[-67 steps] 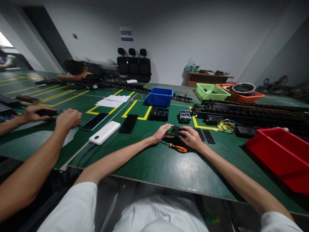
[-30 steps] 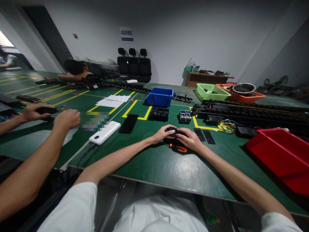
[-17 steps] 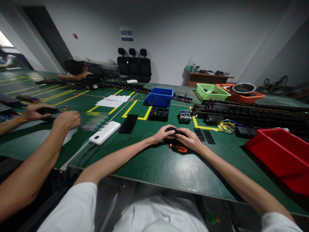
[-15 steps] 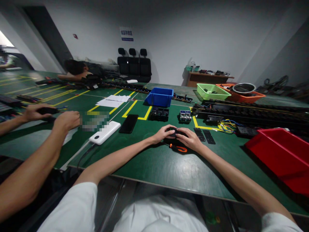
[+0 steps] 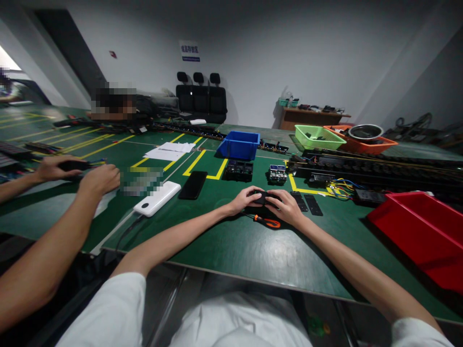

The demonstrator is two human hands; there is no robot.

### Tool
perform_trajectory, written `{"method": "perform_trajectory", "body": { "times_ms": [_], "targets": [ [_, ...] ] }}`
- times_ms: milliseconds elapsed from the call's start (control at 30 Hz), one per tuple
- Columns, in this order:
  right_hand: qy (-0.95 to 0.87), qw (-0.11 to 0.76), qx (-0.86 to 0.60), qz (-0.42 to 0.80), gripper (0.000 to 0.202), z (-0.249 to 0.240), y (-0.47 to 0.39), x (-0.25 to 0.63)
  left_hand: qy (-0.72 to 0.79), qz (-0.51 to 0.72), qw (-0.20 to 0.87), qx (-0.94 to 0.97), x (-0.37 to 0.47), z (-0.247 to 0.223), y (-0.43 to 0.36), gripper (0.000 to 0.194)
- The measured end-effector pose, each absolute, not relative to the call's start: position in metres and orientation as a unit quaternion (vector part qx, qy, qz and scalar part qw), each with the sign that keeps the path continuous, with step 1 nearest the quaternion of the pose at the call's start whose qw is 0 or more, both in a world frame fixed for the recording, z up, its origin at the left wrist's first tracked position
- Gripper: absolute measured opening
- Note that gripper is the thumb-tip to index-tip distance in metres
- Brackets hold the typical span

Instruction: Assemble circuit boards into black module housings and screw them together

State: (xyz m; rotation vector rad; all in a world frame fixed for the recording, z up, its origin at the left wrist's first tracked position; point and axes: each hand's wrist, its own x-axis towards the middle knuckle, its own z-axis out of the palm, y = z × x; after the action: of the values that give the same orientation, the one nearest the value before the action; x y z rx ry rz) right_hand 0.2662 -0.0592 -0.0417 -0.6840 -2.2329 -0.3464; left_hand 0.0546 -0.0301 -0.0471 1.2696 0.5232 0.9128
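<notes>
near the middle of the frame both of the person's hands meet over a small black part on the green table. the left hand curls over the part's left end, fingers bent and closed on it. the right hand clasps the right end the same way, thumb and fingers pinched around it. the part sits low, at or just above the tabletop; whether it touches the surface cannot be told.

just below the hands lies a screwdriver with an orange and black handle, close to the right hand's heel. two flat black strips lie just right of the right hand. above the hands stand a black tray of parts and a small stack of boards, with a blue bin further up. left of centre lie a black phone and a white power bank. a red bin fills the right edge; a green basket and an orange basket sit in the upper right.

at the left edge another person's hands work on a dark object, well apart from the middle pair.
</notes>
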Motion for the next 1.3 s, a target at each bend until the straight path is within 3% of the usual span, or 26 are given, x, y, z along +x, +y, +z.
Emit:
{"method": "perform_trajectory", "body": {
  "times_ms": [1300],
  "targets": [
    [-0.87,0.384,-0.271,-0.147,0.021,-0.0417,-0.0585,0.2658,0.237,0.403,0.675,0.571,0.0546,-0.047,-0.0302,0.039]
  ]
}}
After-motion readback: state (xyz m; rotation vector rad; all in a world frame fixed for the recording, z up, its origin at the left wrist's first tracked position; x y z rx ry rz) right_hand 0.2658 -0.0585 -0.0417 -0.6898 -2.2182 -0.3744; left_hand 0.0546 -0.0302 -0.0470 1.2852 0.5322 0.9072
